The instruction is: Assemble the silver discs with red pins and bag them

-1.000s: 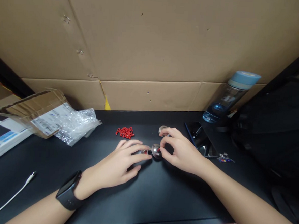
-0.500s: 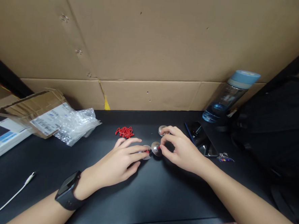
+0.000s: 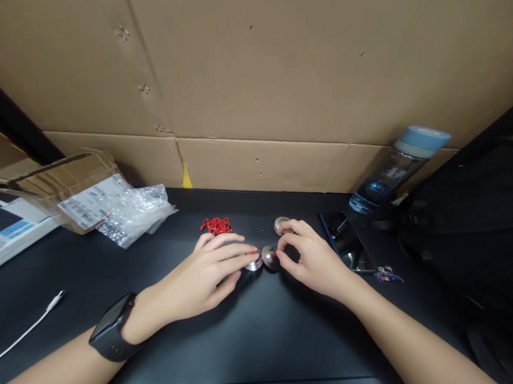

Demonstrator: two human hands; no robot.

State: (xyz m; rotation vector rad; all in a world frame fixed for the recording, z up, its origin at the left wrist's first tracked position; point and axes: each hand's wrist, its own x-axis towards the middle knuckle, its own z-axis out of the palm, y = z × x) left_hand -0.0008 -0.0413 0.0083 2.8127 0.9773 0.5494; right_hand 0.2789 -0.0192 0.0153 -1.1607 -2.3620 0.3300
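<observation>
Two small silvery discs lie side by side on the black table. My left hand, fingers spread, rests its fingertips on the left disc, where a bit of red shows. My right hand pinches something red at the middle of the right disc, which looks tilted. Behind it, another silvery disc is partly covered by the right fingers. A pile of red cord loops lies beyond my left hand.
At the left are a torn cardboard box, bubble wrap and a white cable. At the right are a phone, a keyring, a bottle and a black bag. Cardboard stands behind.
The view has shifted slightly. My left fingertips have moved a little over the left disc, baring more of its near edge. The right hand keeps its pinch.
</observation>
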